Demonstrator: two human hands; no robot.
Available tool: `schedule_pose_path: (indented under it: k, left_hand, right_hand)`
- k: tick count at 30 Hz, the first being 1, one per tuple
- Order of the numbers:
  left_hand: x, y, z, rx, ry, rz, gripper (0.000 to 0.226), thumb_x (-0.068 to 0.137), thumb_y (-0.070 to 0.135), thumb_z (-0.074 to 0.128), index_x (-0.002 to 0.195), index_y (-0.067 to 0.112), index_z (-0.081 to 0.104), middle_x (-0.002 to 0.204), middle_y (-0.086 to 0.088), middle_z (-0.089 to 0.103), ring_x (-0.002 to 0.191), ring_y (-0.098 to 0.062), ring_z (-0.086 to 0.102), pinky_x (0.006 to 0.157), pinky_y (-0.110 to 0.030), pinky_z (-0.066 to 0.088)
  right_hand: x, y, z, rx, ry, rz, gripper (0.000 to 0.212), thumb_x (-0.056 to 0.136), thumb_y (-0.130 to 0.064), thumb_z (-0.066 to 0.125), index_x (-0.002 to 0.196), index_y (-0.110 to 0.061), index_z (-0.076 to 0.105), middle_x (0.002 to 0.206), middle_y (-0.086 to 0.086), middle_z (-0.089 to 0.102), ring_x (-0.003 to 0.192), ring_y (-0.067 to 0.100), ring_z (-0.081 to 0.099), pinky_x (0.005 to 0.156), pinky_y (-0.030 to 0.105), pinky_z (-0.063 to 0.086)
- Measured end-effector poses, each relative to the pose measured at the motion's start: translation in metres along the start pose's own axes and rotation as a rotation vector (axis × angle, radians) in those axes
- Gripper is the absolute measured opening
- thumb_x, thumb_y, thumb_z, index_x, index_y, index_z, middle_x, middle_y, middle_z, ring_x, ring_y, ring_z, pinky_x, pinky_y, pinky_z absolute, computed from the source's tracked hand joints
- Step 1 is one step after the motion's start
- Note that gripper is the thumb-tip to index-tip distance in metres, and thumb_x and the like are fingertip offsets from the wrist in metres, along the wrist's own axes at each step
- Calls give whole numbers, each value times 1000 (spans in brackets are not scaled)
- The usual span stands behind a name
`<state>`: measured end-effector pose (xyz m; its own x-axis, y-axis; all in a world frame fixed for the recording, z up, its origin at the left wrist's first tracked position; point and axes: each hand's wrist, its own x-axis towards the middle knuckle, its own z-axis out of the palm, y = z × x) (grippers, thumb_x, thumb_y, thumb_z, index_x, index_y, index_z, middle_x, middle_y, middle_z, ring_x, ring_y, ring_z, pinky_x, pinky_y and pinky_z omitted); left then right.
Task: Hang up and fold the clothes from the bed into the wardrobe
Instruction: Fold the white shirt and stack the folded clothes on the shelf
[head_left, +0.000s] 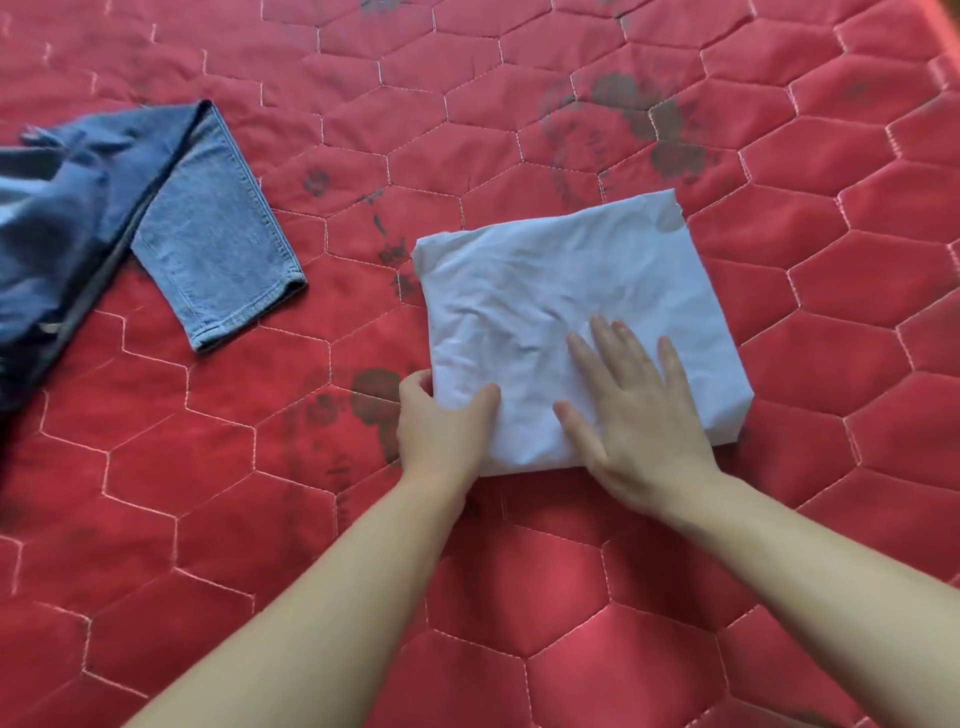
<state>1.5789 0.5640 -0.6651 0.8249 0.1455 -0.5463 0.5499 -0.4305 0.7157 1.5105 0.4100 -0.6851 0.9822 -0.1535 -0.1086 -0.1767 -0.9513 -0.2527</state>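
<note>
A white garment (545, 291), folded into a neat rectangle, lies on the red quilted bed (467, 130) in the middle right of the head view. My left hand (441, 426) grips its near left corner, thumb on top and fingers tucked under the edge. My right hand (639, 415) lies flat on the near part of the fold, fingers straight and spread. Blue jeans (156, 208) lie crumpled at the left, with one lighter leg stretched toward the middle of the bed.
The bed cover has a stitched hexagon pattern and dark flower prints. A strip of the bed's right edge (948, 31) shows at the top right corner. The wardrobe is out of view.
</note>
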Motion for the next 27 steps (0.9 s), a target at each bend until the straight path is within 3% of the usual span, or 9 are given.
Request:
schedule_pose_path:
  k: [4, 8, 10, 12, 15, 18, 20, 23, 27]
  left_hand:
    - [11, 4, -9, -201, -301, -168, 36, 72, 7, 74, 108, 8, 68, 99, -12, 75, 89, -29, 72, 86, -46, 58]
    - [11, -7, -20, -313, -572, -256, 48, 71, 0, 66, 119, 4, 66, 112, -16, 72, 103, -35, 69, 96, -50, 51]
    - [6, -18, -27, -265, -594, -298, 43, 75, 0, 64, 118, 4, 67, 111, -15, 72, 104, -35, 69, 97, -52, 51]
    - [3, -23, -33, -226, -530, -300, 34, 80, 3, 65, 114, 4, 69, 105, -13, 74, 99, -33, 70, 92, -48, 54]
    - [12, -12, -37, -283, -487, -275, 31, 85, 21, 69, 113, 8, 70, 107, -9, 74, 100, -27, 71, 89, -41, 55]
    - [27, 5, -33, -339, -492, -319, 38, 82, 33, 73, 115, 13, 69, 109, -6, 74, 101, -23, 71, 92, -41, 53]
    - [32, 12, -29, -351, -497, -344, 40, 83, 33, 73, 117, 13, 68, 108, -7, 74, 99, -24, 71, 89, -41, 54]
    - [33, 15, -28, -369, -527, -366, 39, 87, 36, 68, 120, 15, 67, 109, -6, 74, 99, -24, 71, 87, -41, 54]
    - [32, 18, -33, -382, -562, -373, 32, 93, 40, 59, 110, 16, 70, 104, -5, 75, 92, -21, 73, 78, -38, 54]
  right_hand:
    - [12, -17, 1, 178, -33, 48, 74, 88, -57, 15, 151, -21, 30, 161, 4, 22, 148, 21, 18, 119, 43, 8]
    - [5, -23, 7, 126, -97, 3, 75, 85, -56, 9, 149, -26, 33, 160, 1, 24, 149, 19, 15, 118, 41, 4]
    - [-2, -25, 5, 181, -110, -22, 72, 85, -55, 14, 146, -25, 40, 157, 0, 31, 147, 19, 22, 118, 39, 7]
    - [-5, -19, 3, 251, -11, 25, 66, 85, -52, 27, 137, -20, 52, 148, 4, 46, 138, 24, 40, 112, 42, 23]
    - [4, 1, -9, 243, 196, 326, 64, 81, -52, 48, 135, -17, 52, 142, 9, 48, 130, 31, 45, 104, 47, 32]
    - [25, 29, -29, 342, 53, 667, 77, 77, -57, 63, 140, -19, 42, 142, 8, 42, 131, 32, 39, 107, 47, 29]
    - [38, 44, -37, 507, 16, 805, 84, 63, -67, 63, 128, -16, 53, 130, 8, 54, 121, 30, 51, 101, 44, 41]
    - [50, 53, -47, 751, -19, 873, 62, 64, -63, 73, 100, -12, 69, 97, 2, 70, 92, 26, 68, 78, 34, 53]
    - [60, 54, -63, 1039, -441, 866, 53, 72, -57, 75, 104, -15, 70, 97, 3, 75, 88, 22, 72, 85, 36, 55]
